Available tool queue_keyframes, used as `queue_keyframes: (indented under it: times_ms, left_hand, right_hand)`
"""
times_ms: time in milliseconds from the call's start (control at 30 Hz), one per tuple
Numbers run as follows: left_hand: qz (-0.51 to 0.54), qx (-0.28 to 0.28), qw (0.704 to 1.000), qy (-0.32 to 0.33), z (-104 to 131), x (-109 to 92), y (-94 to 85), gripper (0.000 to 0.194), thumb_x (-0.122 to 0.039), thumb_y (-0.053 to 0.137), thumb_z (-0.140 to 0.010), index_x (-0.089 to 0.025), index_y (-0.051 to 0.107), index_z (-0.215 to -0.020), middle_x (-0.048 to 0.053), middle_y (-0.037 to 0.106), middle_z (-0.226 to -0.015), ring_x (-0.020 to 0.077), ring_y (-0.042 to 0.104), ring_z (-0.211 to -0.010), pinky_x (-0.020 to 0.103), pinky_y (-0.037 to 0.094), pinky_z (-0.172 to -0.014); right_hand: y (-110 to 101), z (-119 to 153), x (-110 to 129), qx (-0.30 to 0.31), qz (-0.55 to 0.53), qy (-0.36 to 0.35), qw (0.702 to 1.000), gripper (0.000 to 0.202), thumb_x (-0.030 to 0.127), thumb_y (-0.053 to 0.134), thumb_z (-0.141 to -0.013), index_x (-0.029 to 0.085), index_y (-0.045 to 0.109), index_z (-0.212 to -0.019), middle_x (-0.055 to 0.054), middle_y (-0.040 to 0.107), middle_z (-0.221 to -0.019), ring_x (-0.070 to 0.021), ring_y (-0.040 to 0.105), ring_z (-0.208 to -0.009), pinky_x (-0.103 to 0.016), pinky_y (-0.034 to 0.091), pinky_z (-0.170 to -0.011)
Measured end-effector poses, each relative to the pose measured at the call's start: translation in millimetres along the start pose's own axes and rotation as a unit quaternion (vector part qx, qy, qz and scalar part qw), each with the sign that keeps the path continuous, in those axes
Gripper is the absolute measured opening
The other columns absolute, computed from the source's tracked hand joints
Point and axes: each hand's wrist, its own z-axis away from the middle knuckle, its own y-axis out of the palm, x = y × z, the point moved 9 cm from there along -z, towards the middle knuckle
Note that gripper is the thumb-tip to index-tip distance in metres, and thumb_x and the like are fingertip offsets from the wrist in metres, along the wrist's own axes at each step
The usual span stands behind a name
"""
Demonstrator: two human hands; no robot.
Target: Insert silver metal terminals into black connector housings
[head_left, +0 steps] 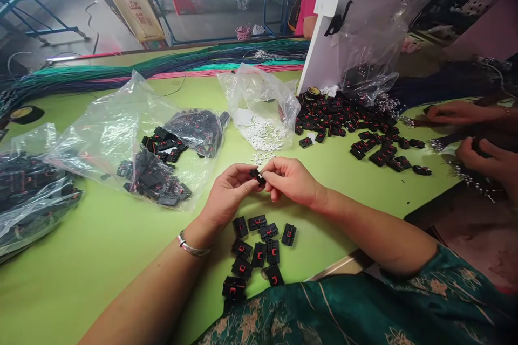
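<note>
Over the middle of the table, my left hand (230, 188) pinches a black plastic connector housing (256, 176) between thumb and fingers. My right hand (293, 180) is closed at the right end of that housing, thumb and forefinger pressed at a tiny white plug (260, 175) against its face. The fingertips partly cover both pieces. Just beyond my hands, many small white plugs (265, 133) spill from the mouth of a clear plastic bag (259, 83). Nearer my body lie several black connector housings with red clips (268, 232), loosely grouped on the green table (133, 264).
Clear bags of black housings (156, 178) lie at left, another bag (32, 194) beyond. A pile of housings (335, 118) sits at right by an upright white panel (356, 11). Another person's hands (485, 156) hold wires at far right. Coloured wires (194, 59) run along the back.
</note>
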Motion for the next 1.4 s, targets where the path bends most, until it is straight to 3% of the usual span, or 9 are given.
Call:
queue_keyframes:
  times_ms: [267, 433, 567, 667, 800, 900, 1000, 1267, 1400]
  left_hand:
    - [-0.079, 0.012, 0.996, 0.042, 1, -6, 7.9, 0.029, -0.024, 0.083, -0.066, -0.016, 0.067, -0.089, 0.004, 0.074, -0.084, 0.0168, 0.069, -0.078, 0.031, 0.056, -0.077]
    - [-0.061, 0.034, 0.997, 0.033, 0, -4, 10.5, 0.035, -0.03, 0.081, -0.068, -0.016, 0.064, -0.095, 0.003, 0.072, -0.079, 0.0149, 0.067, -0.07, 0.03, 0.055, -0.07]
    - [-0.214, 0.04, 0.971, 0.097, 3, -21, 11.0, 0.033, -0.031, 0.078, -0.072, -0.018, 0.063, -0.098, 0.001, 0.069, -0.074, 0.0131, 0.063, -0.066, 0.026, 0.05, -0.064]
    - [-0.39, 0.003, 0.903, 0.178, 3, -51, -7.1, 0.019, -0.034, 0.071, -0.079, -0.019, 0.064, -0.089, 0.001, 0.068, -0.071, 0.013, 0.059, -0.063, 0.026, 0.047, -0.063]
    - [-0.635, -0.242, 0.709, 0.188, -1, -95, -79.7, 0.029, -0.032, 0.053, -0.089, -0.018, 0.06, -0.066, 0.009, 0.065, -0.074, 0.0225, 0.06, -0.077, 0.036, 0.047, -0.075]
    - [-0.707, -0.223, 0.654, 0.151, -16, -90, -103.5, 0.022, -0.023, 0.05, -0.086, -0.013, 0.069, -0.092, 0.017, 0.069, -0.099, 0.0298, 0.061, -0.097, 0.043, 0.046, -0.089]
    - [-0.746, -0.127, 0.627, 0.183, -26, -73, -89.0, 0.031, -0.018, 0.045, -0.087, -0.011, 0.067, -0.107, 0.02, 0.064, -0.115, 0.032, 0.055, -0.112, 0.046, 0.042, -0.099]
    - [-0.766, -0.103, 0.618, 0.146, -24, -66, -81.3, 0.031, -0.016, 0.043, -0.086, -0.015, 0.073, -0.093, 0.017, 0.071, -0.101, 0.0317, 0.062, -0.1, 0.044, 0.045, -0.093]
    - [-0.724, -0.151, 0.662, 0.117, -22, -75, -97.3, 0.033, -0.024, 0.053, -0.081, -0.015, 0.071, -0.107, 0.017, 0.071, -0.106, 0.0344, 0.062, -0.101, 0.045, 0.046, -0.089]
  right_hand:
    - [-5, 0, 11, -0.029, 0.245, -0.139, 0.959, 0.011, 0.016, 0.055, -0.074, 0.018, 0.05, -0.065, 0.004, 0.049, -0.055, -0.0081, 0.041, -0.051, -0.023, 0.03, -0.049]
    - [-9, -1, 11, -0.025, 0.145, -0.122, 0.982, 0.013, 0.029, 0.055, -0.082, 0.018, 0.056, -0.074, 0.002, 0.054, -0.063, -0.0099, 0.046, -0.055, -0.024, 0.037, -0.051]
    - [-1, -4, -1, 0.009, 0.079, -0.052, 0.995, 0.022, 0.04, 0.057, -0.083, 0.018, 0.056, -0.081, 0.003, 0.054, -0.062, -0.0109, 0.05, -0.05, -0.024, 0.041, -0.046]
    - [-1, -5, -14, 0.014, 0.075, 0.012, 0.997, 0.022, 0.041, 0.056, -0.084, 0.019, 0.054, -0.079, 0.005, 0.05, -0.055, -0.0107, 0.046, -0.044, -0.024, 0.039, -0.042]
    - [13, -1, -11, 0.076, 0.191, -0.029, 0.978, 0.016, 0.029, 0.058, -0.083, 0.016, 0.062, -0.075, -0.001, 0.063, -0.065, -0.0114, 0.054, -0.056, -0.024, 0.042, -0.055]
    - [40, 11, -10, 0.189, 0.285, -0.075, 0.937, 0.017, 0.029, 0.059, -0.085, 0.016, 0.07, -0.085, -0.004, 0.07, -0.076, -0.0129, 0.058, -0.066, -0.025, 0.042, -0.063]
    - [51, 19, -5, 0.235, 0.364, -0.13, 0.892, 0.024, 0.034, 0.058, -0.089, 0.016, 0.072, -0.092, -0.008, 0.073, -0.084, -0.0154, 0.059, -0.071, -0.027, 0.039, -0.065]
    - [-33, -13, 14, -0.038, 0.362, -0.143, 0.92, 0.015, 0.014, 0.054, -0.085, 0.016, 0.067, -0.077, -0.003, 0.066, -0.074, -0.0124, 0.053, -0.067, -0.026, 0.036, -0.066]
    - [-33, -15, 11, -0.026, 0.382, -0.161, 0.909, 0.014, 0.009, 0.054, -0.083, 0.016, 0.066, -0.079, -0.002, 0.064, -0.078, -0.0127, 0.053, -0.072, -0.025, 0.035, -0.067]
